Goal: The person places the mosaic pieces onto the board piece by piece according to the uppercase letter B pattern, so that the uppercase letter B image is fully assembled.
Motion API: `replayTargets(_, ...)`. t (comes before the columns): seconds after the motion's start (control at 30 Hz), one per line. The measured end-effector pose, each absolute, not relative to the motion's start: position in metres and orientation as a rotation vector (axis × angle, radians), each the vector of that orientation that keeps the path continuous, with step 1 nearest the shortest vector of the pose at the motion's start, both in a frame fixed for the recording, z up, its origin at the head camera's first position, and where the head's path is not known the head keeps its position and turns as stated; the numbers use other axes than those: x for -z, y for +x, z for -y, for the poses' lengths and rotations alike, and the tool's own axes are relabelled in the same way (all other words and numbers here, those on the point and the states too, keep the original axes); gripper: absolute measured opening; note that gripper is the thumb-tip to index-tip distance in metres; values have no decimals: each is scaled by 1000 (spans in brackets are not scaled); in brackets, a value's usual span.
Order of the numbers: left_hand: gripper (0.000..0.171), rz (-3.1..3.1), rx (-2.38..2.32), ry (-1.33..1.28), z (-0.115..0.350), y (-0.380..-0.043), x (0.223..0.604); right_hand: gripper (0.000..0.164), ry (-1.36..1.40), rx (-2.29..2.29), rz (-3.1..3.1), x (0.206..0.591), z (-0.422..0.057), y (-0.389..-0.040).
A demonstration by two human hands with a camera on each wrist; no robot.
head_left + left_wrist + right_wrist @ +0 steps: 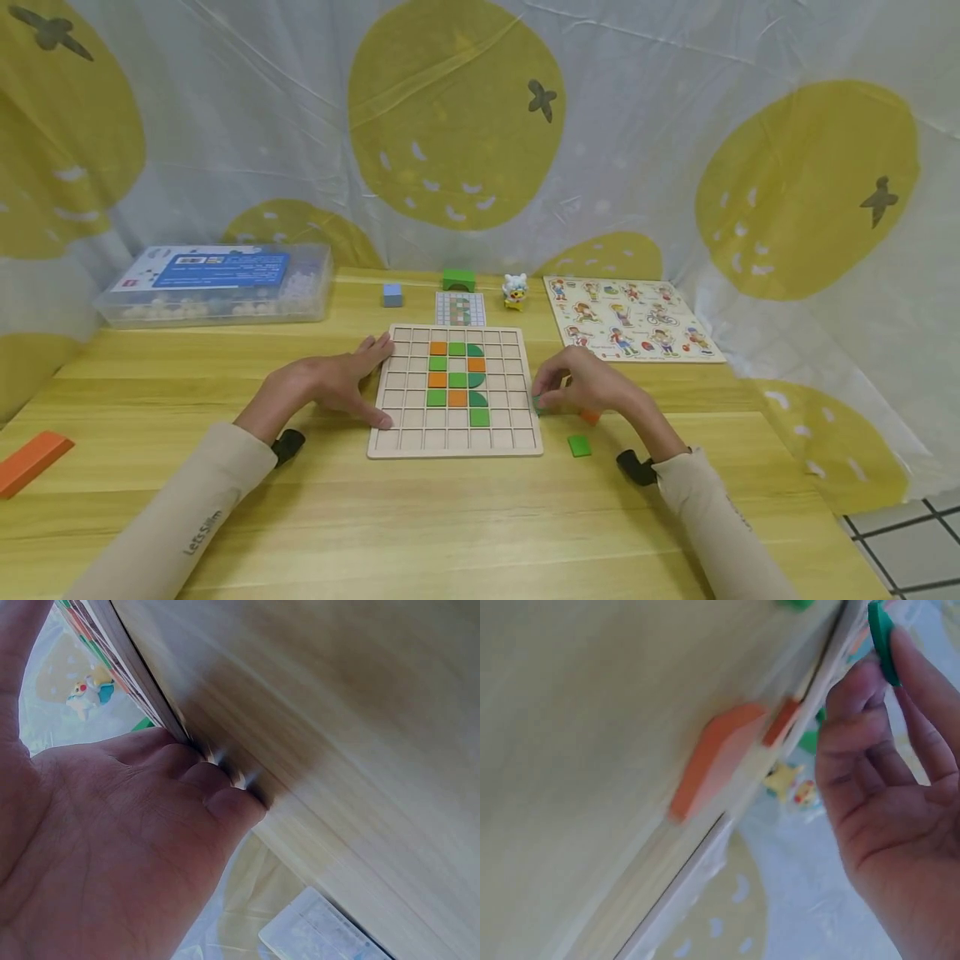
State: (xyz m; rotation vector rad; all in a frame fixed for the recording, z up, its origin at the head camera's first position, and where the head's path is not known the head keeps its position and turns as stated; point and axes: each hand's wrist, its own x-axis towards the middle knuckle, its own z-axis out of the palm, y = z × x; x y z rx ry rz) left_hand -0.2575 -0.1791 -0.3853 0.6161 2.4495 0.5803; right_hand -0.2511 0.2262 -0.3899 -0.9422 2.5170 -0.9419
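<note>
A wooden grid board lies flat, its inner cells holding orange squares, light green squares and dark green rounded pieces. My left hand rests along the board's left edge, thumb near the lower corner and fingers spread toward the upper one. In the left wrist view, the fingertips of the left hand touch the tabletop beside the board. Just off the board's right edge, my right hand pinches a dark green curved tile between thumb and finger. A light green square and a partly hidden orange piece lie close by.
Behind the board sit a pattern card, a green arch block, a blue cube and a small figurine. A picture puzzle is back right, a clear bead box back left, an orange block far left.
</note>
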Motion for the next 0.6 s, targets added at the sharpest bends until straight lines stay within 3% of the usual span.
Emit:
replayTargets(0.27, 134, -2442, -596, 630, 181, -259, 387, 9, -1112, 997, -2257, 384, -181, -241)
replayTargets(0.6, 134, -2440, -601, 627, 179, -258, 386, 6, -946, 1034, -2291, 389, -149, -230)
